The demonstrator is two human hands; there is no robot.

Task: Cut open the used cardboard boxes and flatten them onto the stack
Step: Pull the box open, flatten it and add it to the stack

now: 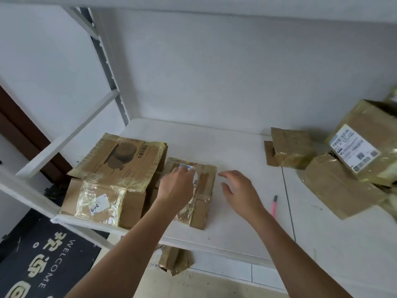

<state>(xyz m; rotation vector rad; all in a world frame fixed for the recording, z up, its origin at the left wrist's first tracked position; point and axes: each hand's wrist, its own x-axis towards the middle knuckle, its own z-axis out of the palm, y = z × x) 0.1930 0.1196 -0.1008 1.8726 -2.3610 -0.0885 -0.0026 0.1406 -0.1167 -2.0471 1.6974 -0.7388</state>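
At the far left a dark doormat (43,261) lies on the floor, its white lettering cut off by the bottom edge. Above it, on the left end of the white shelf (232,151), sits the stack of flattened boxes (113,179): brown cardboard with yellowish tape, a printed drawing on the top sheet and a small white sticker near the front (its digits too blurred to read). Just beside the stack, touching or nearly so, lies a flattened box (202,190) with a white and blue label at its far end.

The left hand (176,186) rests on this box, covering much of the label; its fingertips are hidden behind the back of the hand, so whether they press flat or pinch the label cannot be told. The right hand (238,190) hovers just right of the box, fingers spread and relaxed, holding nothing.

Below the shelf's front edge a crumpled piece of taped cardboard (174,261) lies on the floor, partly hidden by the shelf. Right of the right forearm a pink utility knife (274,206) lies on the shelf, its lower end hidden behind the arm. Further right stand a small taped box (290,147) and a pile of uncut boxes (354,164), one with a shipping label; the pile runs out of view.
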